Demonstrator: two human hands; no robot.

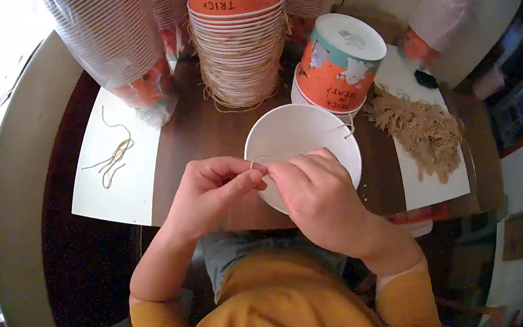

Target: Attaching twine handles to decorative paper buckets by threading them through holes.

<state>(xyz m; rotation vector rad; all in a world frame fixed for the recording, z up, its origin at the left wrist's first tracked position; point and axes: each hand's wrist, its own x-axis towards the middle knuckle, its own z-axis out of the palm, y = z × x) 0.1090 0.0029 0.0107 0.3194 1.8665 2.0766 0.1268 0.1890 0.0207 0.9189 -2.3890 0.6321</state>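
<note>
Bucket position: the white bucket [301,123] sits on the surface [192,143] in front of the person, open end toward the viewer. Cord [350,127] hangs at the right side of its rim, with a short tail below.

Grip status: at the left side of the rim, the left hand [213,187] pinches a cord portion between thumb and forefinger. The right hand [315,186] meets it there with curled fingers; its fingertip contact is hidden, so whether this grip is closed on cord or rim cannot be told.

Completion status: the right side of the bucket appears fitted with cord. The left side appears unfinished, since both hands are engaged there. The central nested stack [241,69], with cord draped around its rims, is judged already fitted.

Remaining stock: loose cord lengths [115,157] lie on the left white card [95,193]; a large cord bundle [421,131] lies partly on the right white card [426,192]. The inverted orange bucket [338,69] and the film-wrapped stack [110,34] show no discernible cord and appear unfitted.
</note>
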